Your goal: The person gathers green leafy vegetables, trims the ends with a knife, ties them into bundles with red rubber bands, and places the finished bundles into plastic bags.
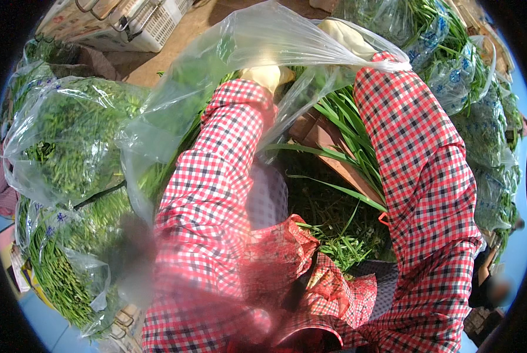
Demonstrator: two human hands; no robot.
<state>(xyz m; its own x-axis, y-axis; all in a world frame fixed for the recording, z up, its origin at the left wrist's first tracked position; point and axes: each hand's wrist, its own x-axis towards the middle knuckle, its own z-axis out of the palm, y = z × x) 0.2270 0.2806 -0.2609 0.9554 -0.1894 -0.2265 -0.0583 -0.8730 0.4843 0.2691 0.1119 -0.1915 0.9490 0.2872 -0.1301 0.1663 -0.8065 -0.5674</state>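
Note:
A large clear plastic bag [285, 39] stretches across both my forearms and drapes down to the left. My left hand [267, 77], in a pale glove, is partly covered by the film, its fingers blurred by glare. Through the film shows my right hand [345, 37], also gloved, at the bag's upper right. Gathered folds of the plastic cross the right cuff. Whether either hand grips the film or something under it is unclear. Long green leafy stalks [351, 119], possibly garlic chives, lie below the right hand, beside a reddish-brown board [329, 145].
Filled clear bags of green stalks [78, 132] stand at the left, more bagged greens [457, 66] are stacked along the right. A white plastic crate [157, 31] is at the upper left. Loose cut leaves [343, 251] lie near my lap. Another person [488, 282] is at the right edge.

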